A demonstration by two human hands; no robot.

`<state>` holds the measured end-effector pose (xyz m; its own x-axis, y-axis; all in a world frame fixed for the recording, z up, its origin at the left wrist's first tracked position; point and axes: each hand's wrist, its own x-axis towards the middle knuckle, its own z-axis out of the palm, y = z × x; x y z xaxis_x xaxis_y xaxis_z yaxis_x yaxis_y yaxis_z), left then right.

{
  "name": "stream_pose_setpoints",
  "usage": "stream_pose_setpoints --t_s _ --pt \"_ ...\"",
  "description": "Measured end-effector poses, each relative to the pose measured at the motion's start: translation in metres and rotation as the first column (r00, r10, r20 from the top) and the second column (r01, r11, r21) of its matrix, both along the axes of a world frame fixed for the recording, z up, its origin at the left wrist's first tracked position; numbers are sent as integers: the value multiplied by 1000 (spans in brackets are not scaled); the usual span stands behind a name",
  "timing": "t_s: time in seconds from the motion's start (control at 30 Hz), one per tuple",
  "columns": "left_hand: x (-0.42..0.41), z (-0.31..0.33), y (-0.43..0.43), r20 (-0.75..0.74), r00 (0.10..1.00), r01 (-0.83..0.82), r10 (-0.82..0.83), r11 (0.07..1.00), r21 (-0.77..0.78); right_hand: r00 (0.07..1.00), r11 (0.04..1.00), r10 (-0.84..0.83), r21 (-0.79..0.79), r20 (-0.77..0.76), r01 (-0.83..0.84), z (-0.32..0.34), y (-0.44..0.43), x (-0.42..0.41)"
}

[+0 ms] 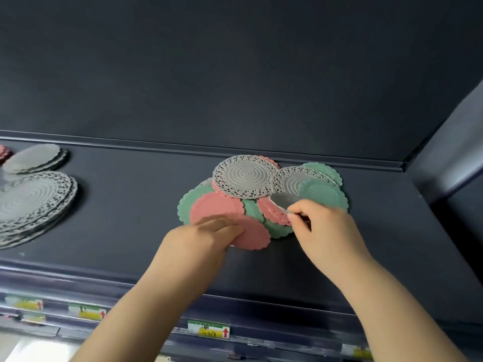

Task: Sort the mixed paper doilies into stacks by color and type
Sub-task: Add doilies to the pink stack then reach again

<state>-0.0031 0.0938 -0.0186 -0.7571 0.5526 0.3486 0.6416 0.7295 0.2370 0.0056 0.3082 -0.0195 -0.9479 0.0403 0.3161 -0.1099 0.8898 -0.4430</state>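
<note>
- A mixed pile of round paper doilies lies on the dark shelf towards its far edge: grey lace, mint-green scalloped and pink scalloped ones, overlapping.
- The right hand pinches the rim of a small grey scalloped doily.
- The left hand, blurred, lies on the near pink scalloped doily; its grip cannot be told.
- At the left are a grey lace stack and a plain grey stack.

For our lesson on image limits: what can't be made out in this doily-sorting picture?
Head view:
pink stack, far left: cut off by frame edge.
price labels: print blurred, unreadable.
left hand: motion-blurred, grip on pink doily unclear.
mixed pile: lower doilies hidden by top ones.
</note>
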Motion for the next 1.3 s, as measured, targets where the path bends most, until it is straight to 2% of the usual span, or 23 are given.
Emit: stream_pose_setpoints --t_s 0.13,0.23,0.5,0.8,1.03,1.3 --pt "-1 7 -33 -64 996 -56 67 986 160 987 978 37 -198 -157 -68 8 -38 0" --pt "-2 9 -73 -90 988 -101 122 972 213 980 954 17 -290 -199 -75 13 -81 -3" --pt "-17 4 -231 -102 978 -148 179 955 258 993 886 28 -458 -118 -80 6 -244 -19" --pt "-35 -5 -391 -102 966 -212 237 955 209 996 820 64 -566 -57 -85 -2 -402 -36" --pt "-51 -13 -431 -84 967 -216 240 951 223 996 767 63 -642 62 -9 -6 -440 -54" --pt "-96 6 -423 -152 964 -184 216 962 204 995 670 93 -741 29 -41 8 -431 -105"
